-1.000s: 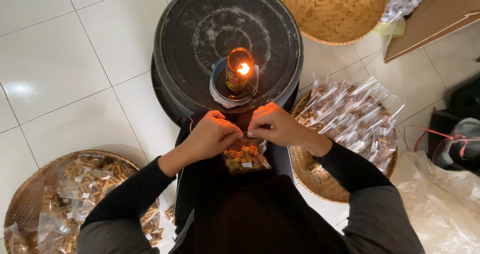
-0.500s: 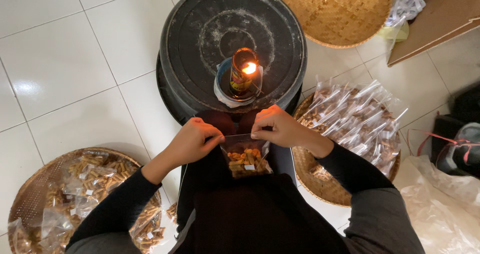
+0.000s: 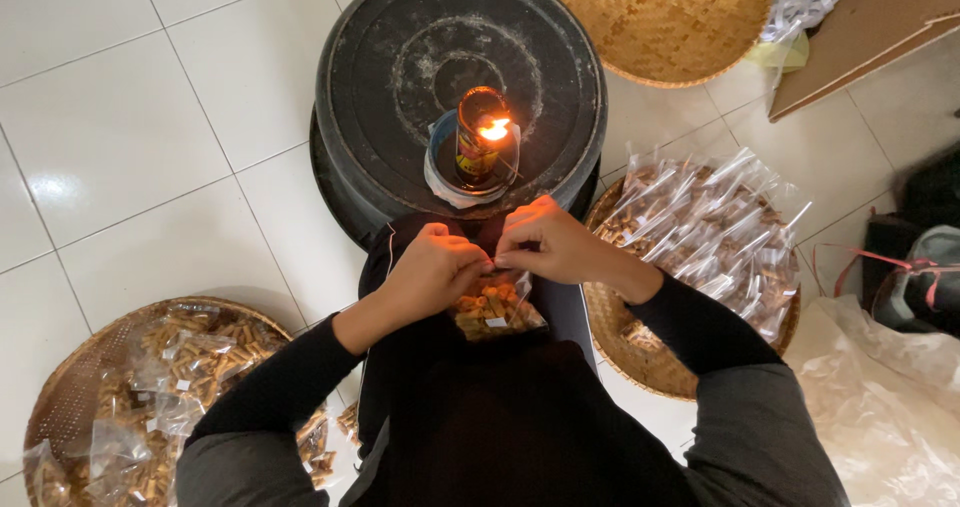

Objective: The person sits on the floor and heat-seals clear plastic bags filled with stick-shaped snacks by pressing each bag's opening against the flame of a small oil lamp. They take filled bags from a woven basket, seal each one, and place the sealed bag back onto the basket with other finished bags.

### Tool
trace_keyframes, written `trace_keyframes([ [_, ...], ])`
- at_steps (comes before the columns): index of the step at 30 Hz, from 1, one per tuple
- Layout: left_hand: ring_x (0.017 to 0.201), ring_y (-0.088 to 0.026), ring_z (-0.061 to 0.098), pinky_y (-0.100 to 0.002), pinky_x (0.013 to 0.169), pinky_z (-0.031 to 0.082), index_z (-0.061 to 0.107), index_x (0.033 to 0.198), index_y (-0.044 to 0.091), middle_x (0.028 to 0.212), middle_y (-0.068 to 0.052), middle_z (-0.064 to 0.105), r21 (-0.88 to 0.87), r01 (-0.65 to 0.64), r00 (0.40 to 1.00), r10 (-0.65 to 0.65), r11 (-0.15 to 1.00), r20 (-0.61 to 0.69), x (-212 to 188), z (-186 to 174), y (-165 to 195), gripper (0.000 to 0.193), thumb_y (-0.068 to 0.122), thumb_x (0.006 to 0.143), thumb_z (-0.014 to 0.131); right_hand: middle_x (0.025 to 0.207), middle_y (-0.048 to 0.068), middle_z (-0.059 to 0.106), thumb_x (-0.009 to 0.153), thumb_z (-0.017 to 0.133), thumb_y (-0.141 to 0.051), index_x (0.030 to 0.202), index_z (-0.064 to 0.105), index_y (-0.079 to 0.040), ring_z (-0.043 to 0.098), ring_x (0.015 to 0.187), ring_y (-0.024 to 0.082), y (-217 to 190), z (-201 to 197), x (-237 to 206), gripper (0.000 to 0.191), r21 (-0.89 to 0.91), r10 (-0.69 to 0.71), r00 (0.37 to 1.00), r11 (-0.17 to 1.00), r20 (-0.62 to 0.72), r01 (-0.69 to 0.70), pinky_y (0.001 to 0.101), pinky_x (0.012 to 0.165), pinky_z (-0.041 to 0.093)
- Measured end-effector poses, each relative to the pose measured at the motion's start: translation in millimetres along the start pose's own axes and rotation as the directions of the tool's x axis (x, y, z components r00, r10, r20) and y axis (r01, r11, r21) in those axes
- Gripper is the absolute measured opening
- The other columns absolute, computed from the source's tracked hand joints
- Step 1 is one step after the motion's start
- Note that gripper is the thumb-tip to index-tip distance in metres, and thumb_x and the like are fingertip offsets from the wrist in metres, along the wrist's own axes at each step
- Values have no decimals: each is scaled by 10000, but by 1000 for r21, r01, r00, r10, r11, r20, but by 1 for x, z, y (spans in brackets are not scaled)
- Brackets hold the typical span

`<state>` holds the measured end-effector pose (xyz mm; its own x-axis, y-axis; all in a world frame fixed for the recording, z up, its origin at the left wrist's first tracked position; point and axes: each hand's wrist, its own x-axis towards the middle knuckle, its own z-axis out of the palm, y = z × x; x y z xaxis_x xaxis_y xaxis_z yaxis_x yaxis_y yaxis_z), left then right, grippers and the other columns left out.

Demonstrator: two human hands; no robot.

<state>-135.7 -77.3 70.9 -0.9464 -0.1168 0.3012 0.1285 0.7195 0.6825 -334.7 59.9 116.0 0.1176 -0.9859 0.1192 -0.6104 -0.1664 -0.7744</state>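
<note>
Both hands, left (image 3: 432,267) and right (image 3: 545,244), pinch the top of a snack bag (image 3: 495,310) over the lap, just below the flame (image 3: 495,128). Best keep the fold flat and fingers clear of fire.

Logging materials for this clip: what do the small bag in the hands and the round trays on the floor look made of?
Small bag: thin clear plastic, glossy, its brownish snack pieces showing through. Round trays: woven tan basketry, probably bamboo or rattan, matte, with a visible weave pattern.
</note>
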Motion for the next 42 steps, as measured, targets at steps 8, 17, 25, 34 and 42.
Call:
trace_keyframes([
  [8, 742, -237, 681, -371, 790, 450, 743, 878, 98, 774, -45, 730, -30, 11, 1000, -11, 999, 17, 3, -2, 1, 120, 196, 922, 688, 730, 34, 671, 875, 781, -173, 819, 735, -60, 631, 677, 176, 4, -15, -15, 134, 62, 121, 993, 991, -1, -121, 331, 592, 459],
  [17, 717, -261, 670, -384, 757, 468, 736, 849, 89, 749, -48, 727, -48, 48, 998, -49, 998, -28, 15, -5, 0, 123, 173, 915, 675, 894, 33, 712, 954, 722, -127, 900, 740, -18, 661, 856, 120, 34, 1, -36, 123, 346, 270, 957, 912, -107, -218, 274, 757, 513],
  [25, 728, -295, 711, -389, 661, 538, 736, 882, 49, 795, -117, 711, -168, 239, 960, -258, 956, -105, 34, -25, -21, 149, 175, 908, 660, 946, 34, 720, 994, 655, -116, 1088, 713, -6, 658, 861, 90, 63, 55, -13, 156, 871, 493, 829, 492, -266, -13, 233, 761, 523],
  [34, 556, -247, 601, -383, 661, 449, 769, 871, 79, 728, -72, 715, 21, 218, 953, -208, 976, -218, 46, -31, -39, 143, 194, 897, 688, 800, 32, 699, 972, 701, -113, 984, 747, 2, 536, 661, 63, 83, 71, 28, 125, 874, 625, 663, 476, -413, 96, 202, 600, 434],
  [42, 601, -245, 696, -348, 579, 521, 777, 878, 42, 710, -113, 721, -89, 320, 904, -332, 943, -269, 58, -38, -50, 211, 248, 882, 734, 814, 38, 700, 953, 713, -81, 986, 742, 11, 579, 682, 80, 109, 83, 48, 102, 921, 735, 560, 354, -383, 165, 207, 616, 445],
])
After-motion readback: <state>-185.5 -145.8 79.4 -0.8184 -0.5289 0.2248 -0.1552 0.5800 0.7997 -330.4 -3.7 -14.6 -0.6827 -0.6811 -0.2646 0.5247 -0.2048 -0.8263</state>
